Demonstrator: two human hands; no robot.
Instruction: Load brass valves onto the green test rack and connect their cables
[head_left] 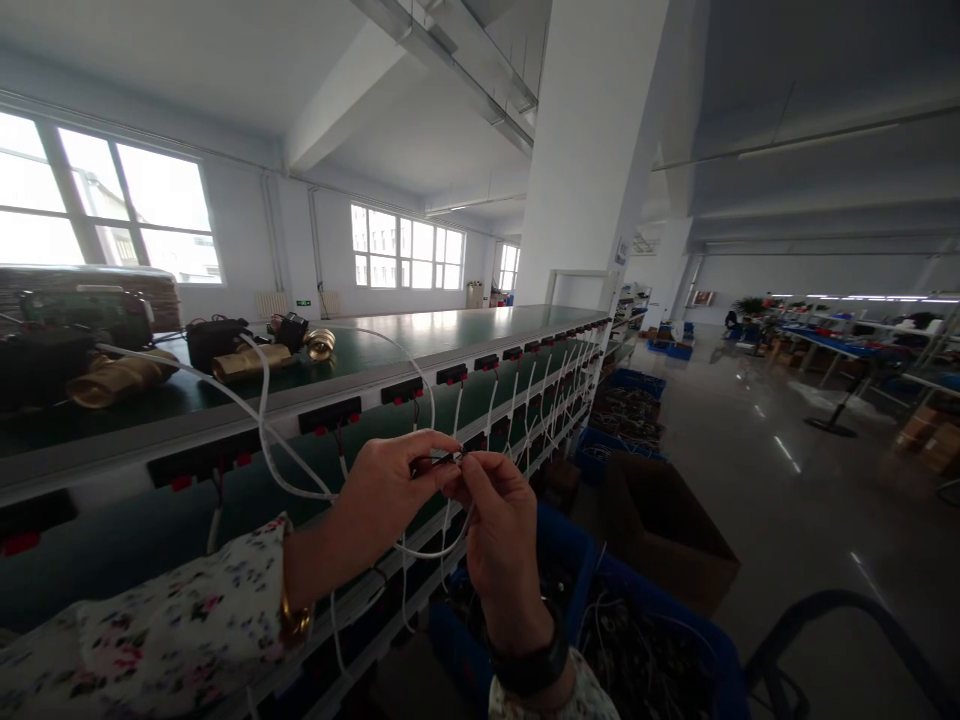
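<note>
My left hand [388,482] and my right hand [504,515] meet fingertip to fingertip in front of the bench edge. Both pinch the thin wire ends of a white cable [439,552], which loops below them; the exact wire ends are small and partly hidden by my fingers. White cable also runs back left over the bench to brass valves [251,362] with black actuator bodies. Behind my hands, black terminal blocks [330,414] with red tabs line the bench edge, several with white cables hanging from them.
The green bench top [450,328] stretches away toward a white pillar [592,150]. Below right stand blue bins [712,640] full of cabled parts and an open cardboard box [697,560]. A dark curved tube or handle [832,600] shows at lower right.
</note>
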